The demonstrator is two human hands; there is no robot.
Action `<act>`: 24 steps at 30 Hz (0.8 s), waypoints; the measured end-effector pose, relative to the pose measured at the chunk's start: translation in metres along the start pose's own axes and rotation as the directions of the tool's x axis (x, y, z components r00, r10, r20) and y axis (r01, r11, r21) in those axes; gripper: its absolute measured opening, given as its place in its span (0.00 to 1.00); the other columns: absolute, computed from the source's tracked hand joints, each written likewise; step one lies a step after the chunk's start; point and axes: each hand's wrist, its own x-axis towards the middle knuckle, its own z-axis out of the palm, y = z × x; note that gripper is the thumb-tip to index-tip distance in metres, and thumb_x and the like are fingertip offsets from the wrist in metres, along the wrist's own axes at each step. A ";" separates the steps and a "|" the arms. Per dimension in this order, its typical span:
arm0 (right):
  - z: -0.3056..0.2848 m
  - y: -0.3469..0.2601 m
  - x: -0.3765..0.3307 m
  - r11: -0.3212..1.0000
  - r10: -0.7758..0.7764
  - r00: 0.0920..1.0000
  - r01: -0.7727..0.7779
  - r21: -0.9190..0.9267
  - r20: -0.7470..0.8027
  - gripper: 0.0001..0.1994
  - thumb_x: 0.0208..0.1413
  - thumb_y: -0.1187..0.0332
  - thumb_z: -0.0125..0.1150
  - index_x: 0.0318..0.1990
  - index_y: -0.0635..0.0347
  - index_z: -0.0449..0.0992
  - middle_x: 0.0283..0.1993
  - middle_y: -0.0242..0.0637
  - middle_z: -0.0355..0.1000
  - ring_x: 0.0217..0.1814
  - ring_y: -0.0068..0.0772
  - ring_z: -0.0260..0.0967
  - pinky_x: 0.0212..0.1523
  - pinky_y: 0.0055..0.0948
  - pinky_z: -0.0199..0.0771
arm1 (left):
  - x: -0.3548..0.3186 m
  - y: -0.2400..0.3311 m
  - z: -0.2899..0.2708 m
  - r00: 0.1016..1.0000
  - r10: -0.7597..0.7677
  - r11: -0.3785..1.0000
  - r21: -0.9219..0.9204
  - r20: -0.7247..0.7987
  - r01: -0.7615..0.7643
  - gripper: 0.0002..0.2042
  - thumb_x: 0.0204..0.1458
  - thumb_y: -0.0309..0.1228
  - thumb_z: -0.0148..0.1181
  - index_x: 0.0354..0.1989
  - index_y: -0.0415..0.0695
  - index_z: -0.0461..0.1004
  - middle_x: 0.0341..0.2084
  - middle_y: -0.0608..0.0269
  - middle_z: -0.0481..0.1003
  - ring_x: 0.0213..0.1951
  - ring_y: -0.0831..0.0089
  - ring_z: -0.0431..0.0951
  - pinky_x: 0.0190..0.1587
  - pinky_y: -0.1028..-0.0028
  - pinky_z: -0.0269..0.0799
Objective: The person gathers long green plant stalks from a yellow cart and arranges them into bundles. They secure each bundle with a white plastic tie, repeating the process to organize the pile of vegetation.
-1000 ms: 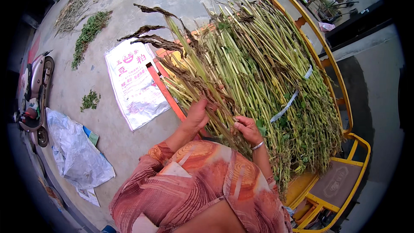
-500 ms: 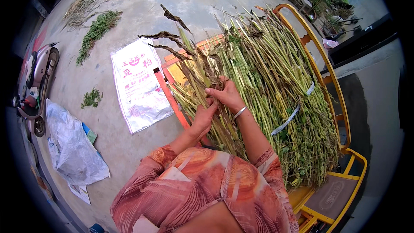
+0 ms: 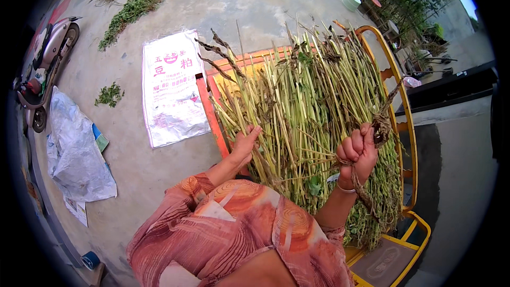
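A right hand (image 3: pixel 359 153) clenches withered leaves (image 3: pixel 382 127) while the left hand (image 3: pixel 246 142) grasps cut stalks (image 3: pixel 268 146) at the left of a cart (image 3: pixel 213 118)

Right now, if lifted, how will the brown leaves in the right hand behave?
The brown leaves look light, being thin and shrivelled; probably floppy, since some trail below the right hand; possibly crumbly, given their dry-looking curls.

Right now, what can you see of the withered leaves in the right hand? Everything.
The withered leaves look brown, dry, shrivelled and twisted. The right hand is closed around their middle, hiding it. A crumpled clump with a thin tip juts above the fist; a ropy strand hangs below, beside the wrist. They are seen against the piled stalks; whether they touch them is unclear.
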 end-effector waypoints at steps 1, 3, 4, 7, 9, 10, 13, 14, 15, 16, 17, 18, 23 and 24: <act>0.004 -0.008 0.009 0.993 -0.108 0.993 0.109 -0.033 0.042 0.12 0.65 0.61 0.37 0.32 0.54 0.62 0.13 0.21 0.45 0.09 0.14 0.40 0.10 0.19 0.39 | 0.005 -0.006 -0.007 1.000 -0.017 1.000 -0.017 0.019 0.017 0.10 0.53 0.38 0.58 0.31 0.43 0.71 0.23 0.73 0.67 0.22 0.83 0.63 0.23 0.79 0.60; 0.004 0.011 0.037 0.858 -0.235 0.972 0.216 -0.465 0.018 0.09 0.62 0.64 0.48 0.31 0.57 0.65 0.15 0.21 0.52 0.12 0.12 0.42 0.13 0.18 0.39 | -0.010 0.010 0.013 0.996 -0.038 0.998 -0.037 0.080 0.041 0.10 0.52 0.36 0.60 0.30 0.42 0.71 0.20 0.73 0.65 0.21 0.83 0.62 0.21 0.79 0.58; 0.013 0.034 0.054 0.758 -0.164 0.986 0.142 -0.636 0.025 0.11 0.56 0.62 0.58 0.33 0.60 0.69 0.19 0.24 0.59 0.17 0.14 0.51 0.16 0.18 0.50 | -0.011 0.011 0.017 0.993 -0.030 0.998 -0.055 0.111 0.037 0.10 0.51 0.36 0.61 0.29 0.42 0.71 0.19 0.73 0.65 0.21 0.83 0.62 0.21 0.79 0.58; 0.006 0.125 0.107 0.006 -0.227 0.870 0.451 -0.892 0.438 0.35 0.33 0.51 0.75 0.44 0.69 0.70 0.34 0.40 0.73 0.34 0.30 0.70 0.36 0.29 0.70 | -0.022 0.021 0.044 0.989 -0.031 0.997 -0.070 0.143 0.042 0.09 0.50 0.34 0.63 0.28 0.44 0.71 0.18 0.73 0.64 0.20 0.83 0.62 0.22 0.79 0.58; 0.032 0.154 0.114 0.191 -0.027 0.963 0.270 -0.944 0.270 0.25 0.40 0.61 0.72 0.43 0.67 0.72 0.36 0.38 0.75 0.35 0.25 0.71 0.36 0.21 0.70 | -0.028 0.023 0.044 0.982 0.002 0.986 -0.164 0.189 0.030 0.08 0.50 0.33 0.63 0.27 0.44 0.71 0.18 0.73 0.65 0.20 0.83 0.62 0.22 0.79 0.58; 0.031 0.168 0.121 0.368 -0.103 0.965 0.264 -0.891 0.243 0.22 0.41 0.62 0.71 0.41 0.67 0.73 0.34 0.38 0.75 0.33 0.25 0.71 0.33 0.21 0.70 | -0.030 0.027 0.042 0.984 -0.003 0.989 -0.147 0.181 0.030 0.09 0.49 0.32 0.63 0.25 0.44 0.70 0.18 0.73 0.66 0.20 0.83 0.63 0.23 0.80 0.58; 0.015 0.200 0.129 0.742 -0.156 0.986 0.157 -0.652 0.060 0.14 0.46 0.66 0.67 0.35 0.67 0.75 0.29 0.36 0.75 0.26 0.24 0.70 0.27 0.21 0.68 | -0.030 0.027 0.037 0.988 -0.013 0.983 -0.178 0.156 0.041 0.09 0.49 0.32 0.64 0.25 0.44 0.70 0.18 0.73 0.66 0.20 0.83 0.63 0.23 0.80 0.58; 0.017 0.200 0.128 0.801 -0.081 0.997 0.061 -0.596 -0.007 0.11 0.48 0.67 0.65 0.34 0.66 0.75 0.27 0.36 0.75 0.24 0.23 0.69 0.24 0.20 0.67 | -0.029 0.026 0.033 0.991 -0.001 0.987 -0.161 0.135 0.023 0.09 0.49 0.32 0.64 0.25 0.43 0.70 0.17 0.73 0.66 0.20 0.83 0.63 0.23 0.80 0.58; 0.017 0.198 0.127 0.846 -0.004 0.997 -0.035 -0.531 -0.073 0.08 0.50 0.69 0.64 0.32 0.65 0.75 0.25 0.35 0.75 0.22 0.22 0.68 0.22 0.19 0.65 | -0.027 0.024 0.031 0.993 0.008 0.990 -0.142 0.117 0.009 0.09 0.49 0.32 0.64 0.25 0.43 0.70 0.17 0.73 0.66 0.19 0.83 0.62 0.23 0.81 0.58; 0.016 0.193 0.124 0.896 0.049 0.984 -0.118 -0.427 -0.169 0.07 0.52 0.69 0.61 0.28 0.63 0.75 0.26 0.35 0.75 0.22 0.19 0.67 0.17 0.16 0.60 | -0.026 0.022 0.029 0.995 0.015 0.993 -0.120 0.103 -0.003 0.09 0.49 0.32 0.64 0.25 0.43 0.70 0.17 0.73 0.66 0.19 0.83 0.62 0.23 0.81 0.58; 0.017 0.191 0.119 0.911 -0.010 0.981 -0.071 -0.405 -0.195 0.10 0.56 0.66 0.57 0.28 0.63 0.72 0.20 0.29 0.69 0.17 0.18 0.61 0.15 0.16 0.56 | -0.027 0.022 0.030 0.996 0.010 0.992 -0.130 0.093 0.002 0.09 0.49 0.32 0.64 0.25 0.42 0.71 0.17 0.72 0.66 0.19 0.83 0.62 0.22 0.81 0.58; 0.014 0.188 0.118 0.965 0.127 0.954 -0.182 -0.189 -0.271 0.10 0.58 0.64 0.54 0.30 0.61 0.70 0.17 0.26 0.62 0.15 0.18 0.56 0.13 0.17 0.52 | -0.029 0.023 0.032 0.996 0.004 0.990 -0.138 0.086 0.008 0.09 0.49 0.32 0.63 0.26 0.42 0.71 0.17 0.72 0.66 0.19 0.83 0.62 0.22 0.81 0.58; -0.010 0.149 0.095 0.916 0.400 0.913 -0.401 0.000 -0.079 0.10 0.62 0.62 0.46 0.36 0.59 0.65 0.14 0.21 0.48 0.11 0.16 0.43 0.10 0.18 0.43 | -0.027 0.028 0.030 0.994 0.022 0.998 -0.058 0.107 -0.016 0.09 0.49 0.33 0.63 0.26 0.40 0.71 0.16 0.72 0.66 0.18 0.83 0.62 0.22 0.81 0.57; -0.015 0.141 0.099 0.923 0.384 0.919 -0.384 0.024 -0.090 0.10 0.63 0.62 0.45 0.36 0.59 0.65 0.13 0.21 0.48 0.11 0.15 0.43 0.10 0.18 0.43 | -0.030 0.029 0.035 0.992 0.007 0.999 -0.040 0.127 -0.002 0.10 0.50 0.33 0.63 0.26 0.40 0.72 0.16 0.73 0.65 0.18 0.83 0.62 0.22 0.81 0.57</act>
